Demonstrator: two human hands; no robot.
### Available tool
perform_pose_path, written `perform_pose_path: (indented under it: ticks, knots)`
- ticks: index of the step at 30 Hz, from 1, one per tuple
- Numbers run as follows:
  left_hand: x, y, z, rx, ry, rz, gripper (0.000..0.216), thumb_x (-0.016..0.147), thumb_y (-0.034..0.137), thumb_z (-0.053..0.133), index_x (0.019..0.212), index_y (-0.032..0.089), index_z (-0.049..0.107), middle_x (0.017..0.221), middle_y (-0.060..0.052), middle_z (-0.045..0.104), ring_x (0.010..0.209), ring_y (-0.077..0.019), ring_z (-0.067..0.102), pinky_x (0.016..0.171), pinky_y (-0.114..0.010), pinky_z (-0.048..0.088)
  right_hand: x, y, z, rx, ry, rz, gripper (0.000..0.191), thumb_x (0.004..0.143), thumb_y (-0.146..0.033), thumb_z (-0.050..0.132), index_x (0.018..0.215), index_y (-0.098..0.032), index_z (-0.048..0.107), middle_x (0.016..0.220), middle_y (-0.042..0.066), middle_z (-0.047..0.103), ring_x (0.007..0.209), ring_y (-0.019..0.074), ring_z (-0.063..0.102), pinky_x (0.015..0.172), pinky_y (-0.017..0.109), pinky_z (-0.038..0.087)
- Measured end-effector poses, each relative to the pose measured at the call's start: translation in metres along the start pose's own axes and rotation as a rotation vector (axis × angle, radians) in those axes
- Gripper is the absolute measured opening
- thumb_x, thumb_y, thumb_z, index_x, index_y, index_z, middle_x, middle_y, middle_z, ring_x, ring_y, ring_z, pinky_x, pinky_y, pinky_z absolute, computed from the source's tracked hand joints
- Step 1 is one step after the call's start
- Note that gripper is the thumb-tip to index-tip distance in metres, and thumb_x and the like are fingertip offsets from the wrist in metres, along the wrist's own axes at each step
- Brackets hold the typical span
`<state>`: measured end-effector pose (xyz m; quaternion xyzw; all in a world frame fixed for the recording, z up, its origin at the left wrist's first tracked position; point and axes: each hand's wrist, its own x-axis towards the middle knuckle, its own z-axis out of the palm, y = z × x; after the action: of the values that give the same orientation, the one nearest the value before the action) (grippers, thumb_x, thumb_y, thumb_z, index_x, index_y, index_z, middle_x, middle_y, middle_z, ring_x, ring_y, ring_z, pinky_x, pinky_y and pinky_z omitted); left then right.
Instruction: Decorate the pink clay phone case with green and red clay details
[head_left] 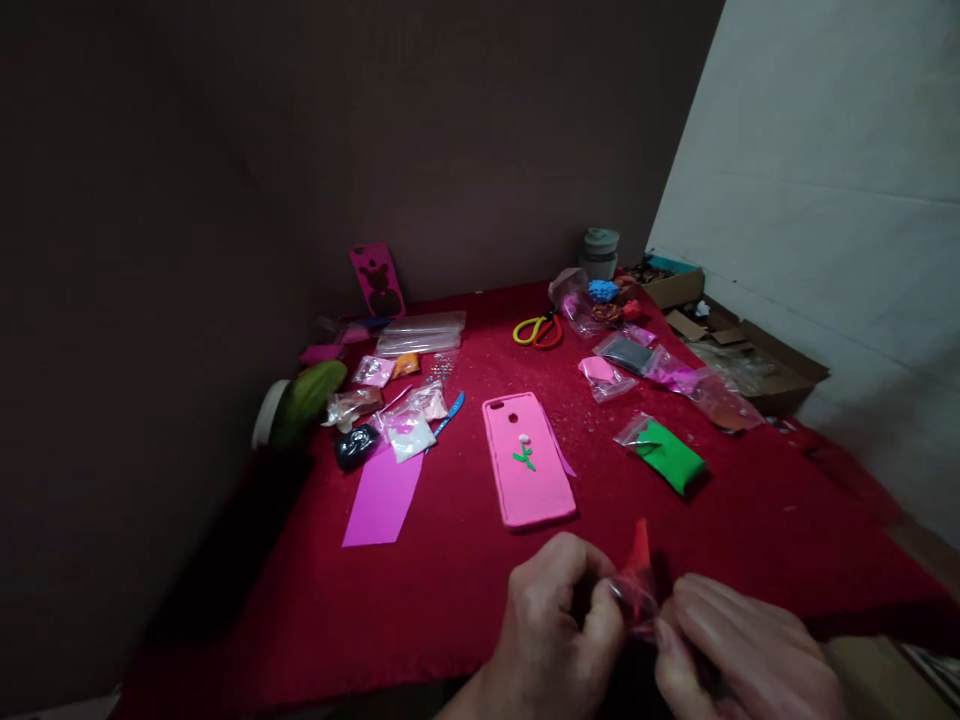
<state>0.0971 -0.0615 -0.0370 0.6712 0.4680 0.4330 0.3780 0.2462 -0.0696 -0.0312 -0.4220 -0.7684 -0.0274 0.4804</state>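
Table (pixel 750 540): covered with a red cloth and crowded with small craft things; the near edge is just under the hands.
Pink phone case (pixel 527 462): lies flat near the middle of the table, with a small flower figure on it. It is close in front of the hands, so a dropped piece could land on the flower and mark it.
Green bag (pixel 666 455): right of the case, well apart from the hands.
Left hand (pixel 551 625): at the near edge, fingers pressed together on the red bag.
Right hand (pixel 739 650): beside it, fingertips pinching the other side of the same bag.
Red bag (pixel 637 585): small clear plastic with red filling, held between both hands above the near edge. I think a hard pull could tear it, and the filling could fall off the table.
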Motion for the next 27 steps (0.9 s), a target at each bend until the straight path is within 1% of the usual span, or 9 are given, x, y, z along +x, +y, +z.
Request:
perform_pose_path:
  ticks: [3, 6, 8, 10, 13, 19, 22, 25, 27]
  knots:
    - [-0.002, 0.001, -0.001, 0.029, -0.004, 0.001, 0.013, 0.084, 0.013, 0.049, 0.076, 0.014, 0.059, 0.066, -0.002, 0.06, 0.06, -0.0115, 0.052, 0.055, -0.02, 0.038, 0.0, -0.002, -0.006, -0.024, -0.047, -0.022, 0.025, 0.082, -0.001, 0.049, 0.067, -0.021, 0.048, 0.051, -0.003, 0.048, 0.046, 0.0112, 0.05, 0.049, 0.025, 0.04]
    - [0.001, 0.006, -0.005, -0.194, -0.096, -0.245, 0.014, 0.087, 0.02, 0.05, 0.075, 0.015, 0.055, 0.065, -0.001, 0.057, 0.059, -0.0107, 0.05, 0.054, -0.02, 0.039, 0.006, 0.0, -0.018, -0.003, -0.176, 0.01, 0.018, 0.084, -0.003, 0.048, 0.079, -0.019, 0.052, 0.063, 0.0, 0.054, 0.059, 0.0139, 0.054, 0.058, 0.026, 0.045]
    - [0.005, 0.01, -0.01, -0.356, -0.108, -0.393, 0.016, 0.085, 0.025, 0.055, 0.074, 0.015, 0.052, 0.063, 0.001, 0.052, 0.054, -0.0082, 0.044, 0.049, -0.017, 0.035, 0.012, 0.004, -0.025, 0.037, -0.206, 0.025, 0.012, 0.085, -0.01, 0.054, 0.097, -0.014, 0.055, 0.084, 0.008, 0.061, 0.081, 0.0183, 0.058, 0.074, 0.03, 0.05]
    - [0.009, 0.011, -0.014, -0.475, -0.133, -0.49, 0.018, 0.085, 0.03, 0.057, 0.075, 0.016, 0.05, 0.055, 0.006, 0.045, 0.043, -0.0053, 0.034, 0.041, -0.016, 0.029, 0.016, 0.01, -0.027, 0.053, -0.296, -0.008, 0.04, 0.084, -0.02, 0.062, 0.12, -0.008, 0.05, 0.116, 0.017, 0.059, 0.113, 0.0265, 0.052, 0.098, 0.04, 0.045]
    - [0.011, 0.008, -0.017, -0.554, -0.173, -0.54, 0.022, 0.084, 0.034, 0.058, 0.075, 0.017, 0.049, 0.05, 0.007, 0.043, 0.036, -0.0039, 0.029, 0.035, -0.015, 0.024, 0.015, 0.019, -0.02, 0.041, -0.453, -0.049, 0.069, 0.084, -0.026, 0.066, 0.141, -0.004, 0.033, 0.138, 0.02, 0.047, 0.134, 0.031, 0.037, 0.111, 0.046, 0.036]
    - [0.01, 0.006, -0.017, -0.534, -0.185, -0.57, 0.026, 0.085, 0.037, 0.06, 0.074, 0.016, 0.05, 0.051, 0.008, 0.042, 0.037, -0.0037, 0.029, 0.035, -0.014, 0.024, 0.01, 0.023, -0.005, 0.177, -0.484, 0.009, 0.051, 0.081, -0.012, 0.059, 0.13, -0.01, 0.044, 0.108, 0.013, 0.062, 0.1, 0.0248, 0.057, 0.088, 0.041, 0.052]
    - [0.009, 0.006, -0.018, -0.366, -0.126, -0.462, 0.02, 0.085, 0.031, 0.059, 0.074, 0.015, 0.054, 0.058, 0.004, 0.048, 0.047, -0.0058, 0.039, 0.044, -0.015, 0.033, 0.012, 0.021, -0.006, 0.196, -0.474, 0.062, 0.041, 0.08, -0.009, 0.056, 0.121, -0.013, 0.049, 0.095, 0.009, 0.063, 0.087, 0.0232, 0.057, 0.075, 0.039, 0.053]
    - [0.008, 0.005, -0.019, -0.199, -0.046, -0.317, 0.013, 0.085, 0.023, 0.059, 0.076, 0.015, 0.056, 0.067, 0.002, 0.054, 0.058, -0.0077, 0.046, 0.052, -0.016, 0.038, 0.014, 0.021, -0.01, 0.182, -0.499, 0.084, 0.038, 0.082, -0.01, 0.056, 0.12, -0.013, 0.05, 0.094, 0.009, 0.063, 0.086, 0.0231, 0.058, 0.074, 0.038, 0.053]
    - [0.008, 0.006, -0.019, -0.257, -0.029, -0.343, 0.011, 0.086, 0.023, 0.06, 0.08, 0.017, 0.053, 0.064, 0.005, 0.051, 0.053, -0.0067, 0.042, 0.047, -0.015, 0.034, 0.014, 0.021, -0.011, 0.17, -0.515, 0.095, 0.04, 0.084, -0.013, 0.058, 0.123, -0.012, 0.049, 0.097, 0.01, 0.063, 0.089, 0.0241, 0.058, 0.077, 0.04, 0.054]
